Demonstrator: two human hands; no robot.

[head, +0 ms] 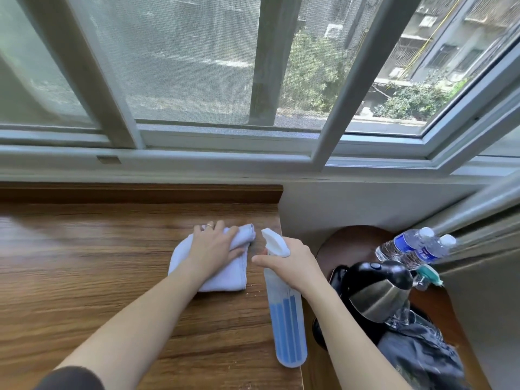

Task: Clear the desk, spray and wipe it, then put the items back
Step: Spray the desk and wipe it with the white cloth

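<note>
Surface: wooden surface [84, 263] under the window, bare across its left and middle, with a few pale specks near the right edge.
Left hand: left hand [215, 244] lies on the cloth near the far right corner, palm down, fingers [208, 227] curled over a bunched fold and gripping it.
Cloth: white cloth [225, 277] is soft and limp, folded in layers, flat on the surface under the hand. It should weigh almost nothing and crumple wherever pressed; a flat palm with a gathered edge, as here, looks the sound hold for wiping.
Right hand: right hand [295, 263] is wrapped round the neck of the spray bottle just below the white head, thumb stretched out to the left; I cannot tell whether a finger sits on the trigger.
Spray bottle: spray bottle [285, 313] hangs over the surface's right edge, nozzle aimed away toward the far corner. Clear, stiff plastic, likely smooth and a little slippery if wet; the neck is the natural grip.
Contents: blue liquid fills roughly the lower half, so probably moderate weight, low in the body.
Side seat: dark round seat [351, 240] beside the surface holds a steel kettle [377, 294], two water bottles [413, 246] that appear full, and dark fabric [422, 353].
Stage: seemingly spraying and wiping.
</note>
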